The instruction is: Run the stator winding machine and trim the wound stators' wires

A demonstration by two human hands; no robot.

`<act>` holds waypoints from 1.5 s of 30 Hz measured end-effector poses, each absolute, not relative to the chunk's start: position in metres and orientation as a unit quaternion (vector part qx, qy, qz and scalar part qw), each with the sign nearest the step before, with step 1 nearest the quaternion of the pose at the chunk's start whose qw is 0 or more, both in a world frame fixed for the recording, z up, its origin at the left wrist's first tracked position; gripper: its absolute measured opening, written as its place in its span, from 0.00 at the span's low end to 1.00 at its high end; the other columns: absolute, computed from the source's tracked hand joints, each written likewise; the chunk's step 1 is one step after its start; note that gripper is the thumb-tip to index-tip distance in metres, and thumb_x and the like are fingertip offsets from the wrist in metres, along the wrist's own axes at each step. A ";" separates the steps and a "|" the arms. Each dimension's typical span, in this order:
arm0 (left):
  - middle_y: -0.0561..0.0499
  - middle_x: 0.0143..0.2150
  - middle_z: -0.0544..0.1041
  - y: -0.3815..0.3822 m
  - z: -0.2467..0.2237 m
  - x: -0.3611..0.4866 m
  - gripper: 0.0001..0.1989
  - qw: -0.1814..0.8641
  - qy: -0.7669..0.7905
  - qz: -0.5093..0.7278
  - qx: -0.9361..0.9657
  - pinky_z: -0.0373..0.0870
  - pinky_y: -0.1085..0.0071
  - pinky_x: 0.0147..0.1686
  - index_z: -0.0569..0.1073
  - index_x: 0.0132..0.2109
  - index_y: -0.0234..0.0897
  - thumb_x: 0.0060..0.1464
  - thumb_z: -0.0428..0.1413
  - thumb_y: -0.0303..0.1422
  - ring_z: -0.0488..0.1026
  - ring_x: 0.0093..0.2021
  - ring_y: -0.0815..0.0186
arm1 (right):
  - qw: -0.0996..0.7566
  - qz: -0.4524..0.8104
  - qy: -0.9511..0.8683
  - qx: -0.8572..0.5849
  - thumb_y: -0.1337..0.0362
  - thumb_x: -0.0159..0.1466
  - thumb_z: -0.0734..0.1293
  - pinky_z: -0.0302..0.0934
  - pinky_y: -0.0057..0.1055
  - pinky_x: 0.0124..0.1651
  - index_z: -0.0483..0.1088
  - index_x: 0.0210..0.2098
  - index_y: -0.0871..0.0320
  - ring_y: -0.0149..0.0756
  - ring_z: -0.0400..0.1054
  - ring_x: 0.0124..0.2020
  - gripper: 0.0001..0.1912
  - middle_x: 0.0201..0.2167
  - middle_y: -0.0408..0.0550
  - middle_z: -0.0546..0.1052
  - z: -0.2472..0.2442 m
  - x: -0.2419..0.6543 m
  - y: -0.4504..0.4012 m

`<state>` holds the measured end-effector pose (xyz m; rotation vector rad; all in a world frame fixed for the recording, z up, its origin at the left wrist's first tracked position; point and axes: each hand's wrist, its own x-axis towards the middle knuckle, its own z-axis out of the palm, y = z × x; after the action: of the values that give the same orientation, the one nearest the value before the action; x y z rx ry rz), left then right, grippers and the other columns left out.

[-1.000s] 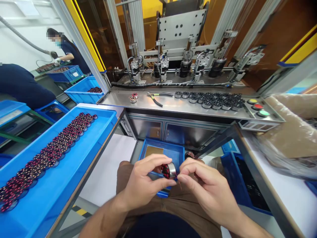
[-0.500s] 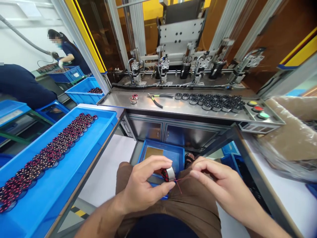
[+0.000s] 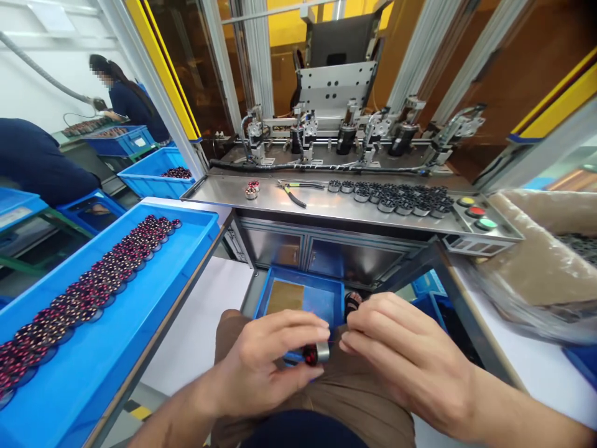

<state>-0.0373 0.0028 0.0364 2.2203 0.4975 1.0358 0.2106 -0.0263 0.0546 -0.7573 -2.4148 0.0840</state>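
Note:
Over my lap, my left hand (image 3: 270,358) is closed around a small round motor stator (image 3: 321,353), thumb below and fingers above. It has a smooth silver rim and dark red windings on the side facing my palm. Just to its right, my right hand (image 3: 401,348) has its fingers curled and pressed together. Whatever lies between those fingertips is hidden, and the stator's thin red wire ends cannot be made out now. Two similar red-wound stators (image 3: 252,191) sit on the metal ledge ahead, left of green-and-black cutting pliers (image 3: 293,194).
Many wound stators fill a strip of the long blue tray (image 3: 186,249) at left. Black stator cores (image 3: 392,198) and push buttons (image 3: 476,211) line the metal ledge (image 3: 219,186) below the machine. A plastic-lined box (image 3: 527,249) stands right. Two people work at far left.
My right hand has rolled over so its back shows more, and its fingers have come closer to the stator. The stator has dropped slightly, and its red wires no longer show.

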 end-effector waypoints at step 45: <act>0.46 0.41 0.83 0.009 0.007 -0.053 0.12 0.611 0.371 0.575 0.398 0.78 0.73 0.42 0.81 0.47 0.35 0.57 0.64 0.35 0.79 0.39 0.68 | 0.457 0.373 -0.660 -0.466 0.48 0.73 0.36 0.71 0.42 0.43 0.56 0.66 0.57 0.44 0.77 0.45 0.35 0.50 0.62 0.77 0.010 0.216 0.118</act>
<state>-0.0533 0.0086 0.0066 0.9184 0.8560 1.3280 0.2165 0.1177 0.0098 -1.1477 -1.6257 0.9187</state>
